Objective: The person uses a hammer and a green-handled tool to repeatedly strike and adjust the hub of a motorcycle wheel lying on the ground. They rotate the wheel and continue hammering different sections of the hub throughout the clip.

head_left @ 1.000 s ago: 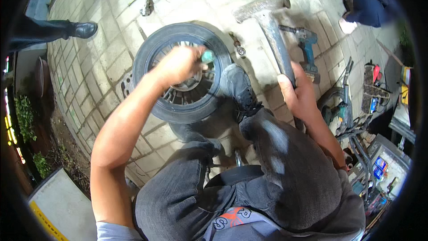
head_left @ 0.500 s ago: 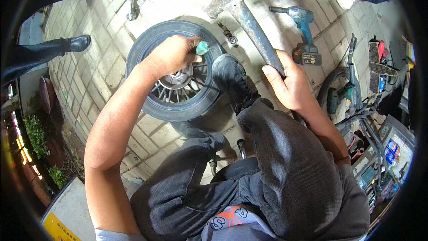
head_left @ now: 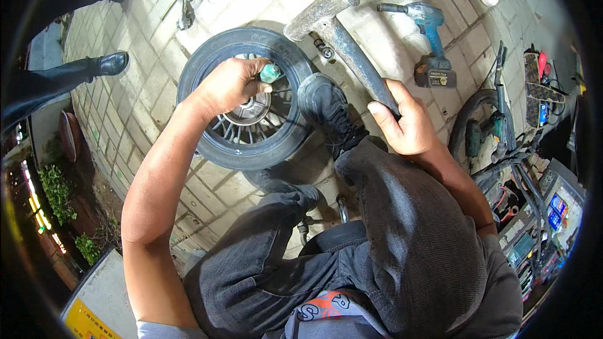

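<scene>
Lap: Where the faded dark-grey denim jeans [head_left: 414,238] spread on the near side of the black-tyred wheel with pale metal spokes [head_left: 264,160], a black lace-up shoe [head_left: 323,110] overlaps the tyre's right edge; whether they touch I cannot tell.
Left hand [head_left: 229,91]: above the wheel, its fingers clenched around a translucent green rounded piece [head_left: 270,73]; whatever continues below the grip is hidden.
Wheel: flat on the pale paving blocks [head_left: 220,185], its round grey metal hub [head_left: 251,111] partly covered by the left hand.
Right hand [head_left: 407,122]: right of the wheel, fingers wrapped about the worn bluish-grey handle of a heavy steel hammer [head_left: 357,56], thumb along it.
Hammer head: raised beyond the wheel's upper right, apart from the green piece.
Change: within the last half second the green piece has shifted leftward, closer to the hub, and the hammer head has dropped slightly; by my judgement, the piece is better centred, with no blow landing.
Right of the wheel: a teal-and-black cordless impact driver [head_left: 430,34] lies on its side.
Beyond the wheel: a slim silver metal wrench [head_left: 184,1], upper left.
Left of the wheel: another person's black shoe [head_left: 113,64].
</scene>
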`<state>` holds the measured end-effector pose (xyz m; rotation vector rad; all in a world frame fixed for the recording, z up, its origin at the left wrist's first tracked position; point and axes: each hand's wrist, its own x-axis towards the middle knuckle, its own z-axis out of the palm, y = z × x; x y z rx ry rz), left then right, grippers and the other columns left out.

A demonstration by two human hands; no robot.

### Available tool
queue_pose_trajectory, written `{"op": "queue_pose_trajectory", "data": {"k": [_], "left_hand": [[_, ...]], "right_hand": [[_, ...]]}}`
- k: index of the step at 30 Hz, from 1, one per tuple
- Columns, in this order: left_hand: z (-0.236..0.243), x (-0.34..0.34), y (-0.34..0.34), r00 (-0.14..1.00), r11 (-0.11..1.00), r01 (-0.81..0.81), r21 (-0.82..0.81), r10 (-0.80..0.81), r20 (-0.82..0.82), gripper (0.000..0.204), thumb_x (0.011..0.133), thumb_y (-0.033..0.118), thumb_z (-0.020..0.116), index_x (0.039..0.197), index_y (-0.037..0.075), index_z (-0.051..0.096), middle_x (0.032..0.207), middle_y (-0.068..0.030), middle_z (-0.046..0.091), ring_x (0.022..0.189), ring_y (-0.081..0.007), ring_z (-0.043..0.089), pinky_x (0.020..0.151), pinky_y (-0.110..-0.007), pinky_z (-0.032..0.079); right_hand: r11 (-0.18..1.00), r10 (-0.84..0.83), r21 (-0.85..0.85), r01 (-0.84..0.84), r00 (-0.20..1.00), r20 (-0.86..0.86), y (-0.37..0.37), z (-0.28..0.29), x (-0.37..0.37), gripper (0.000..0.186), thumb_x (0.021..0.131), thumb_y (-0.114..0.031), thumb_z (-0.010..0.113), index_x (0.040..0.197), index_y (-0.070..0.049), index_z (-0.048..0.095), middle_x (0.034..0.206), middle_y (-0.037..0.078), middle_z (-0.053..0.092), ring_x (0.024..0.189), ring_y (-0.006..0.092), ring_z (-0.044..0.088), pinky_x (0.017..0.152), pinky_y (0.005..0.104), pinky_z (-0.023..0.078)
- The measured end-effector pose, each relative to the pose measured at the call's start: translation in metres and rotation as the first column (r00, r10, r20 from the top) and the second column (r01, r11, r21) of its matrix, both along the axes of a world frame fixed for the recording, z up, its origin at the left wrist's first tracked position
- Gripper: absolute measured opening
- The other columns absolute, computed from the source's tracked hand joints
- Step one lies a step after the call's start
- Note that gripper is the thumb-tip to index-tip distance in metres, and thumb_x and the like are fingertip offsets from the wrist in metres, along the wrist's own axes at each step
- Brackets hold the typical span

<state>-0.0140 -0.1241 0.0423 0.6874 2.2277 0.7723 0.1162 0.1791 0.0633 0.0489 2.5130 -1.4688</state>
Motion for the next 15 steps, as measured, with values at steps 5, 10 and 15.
{"op": "queue_pose_trajectory", "data": {"k": [5, 10, 15], "left_hand": [[-0.002, -0.002, -0.007, 0.998, 0.998, -0.042, 0.056, 0.04, 0.047, 0.02, 0.085, 0.011, 0.07, 0.101, 0.002, 0.062, 0.084, -0.0109, 0.065, 0.077, -0.0187, 0.059, 0.076, -0.033, 0.048], [-0.01, 0.0, -0.011, 0.993, 0.988, -0.103, 0.115, 0.096, 0.063, 0.027, 0.082, 0.016, 0.074, 0.103, 0.002, 0.064, 0.089, -0.014, 0.066, 0.078, -0.0253, 0.058, 0.079, -0.036, 0.047], [-0.008, 0.0, -0.013, 0.987, 0.992, -0.121, -0.033, 0.124, 0.099, 0.03, 0.082, 0.018, 0.074, 0.107, 0.004, 0.065, 0.096, -0.0159, 0.069, 0.09, -0.0277, 0.066, 0.083, -0.035, 0.049]], "right_hand": [[1.0, 0.021, -0.012, -0.02, 0.991, 0.129, -0.004, 0.004, -0.004, 0.034, 0.093, -0.018, 0.063, 0.12, 0.0, 0.054, 0.076, 0.012, 0.061, 0.068, 0.0192, 0.059, 0.064, 0.0319, 0.048], [0.992, -0.049, -0.12, 0.034, 0.991, -0.123, -0.009, -0.013, 0.006, 0.034, 0.093, -0.022, 0.062, 0.119, -0.003, 0.052, 0.076, 0.021, 0.063, 0.071, 0.032, 0.067, 0.063, 0.038, 0.05], [0.983, 0.166, 0.063, -0.17, 0.983, 0.075, -0.005, -0.035, -0.001, 0.037, 0.09, -0.026, 0.065, 0.116, -0.003, 0.051, 0.079, 0.027, 0.063, 0.076, 0.0444, 0.066, 0.064, 0.0473, 0.051]]}}
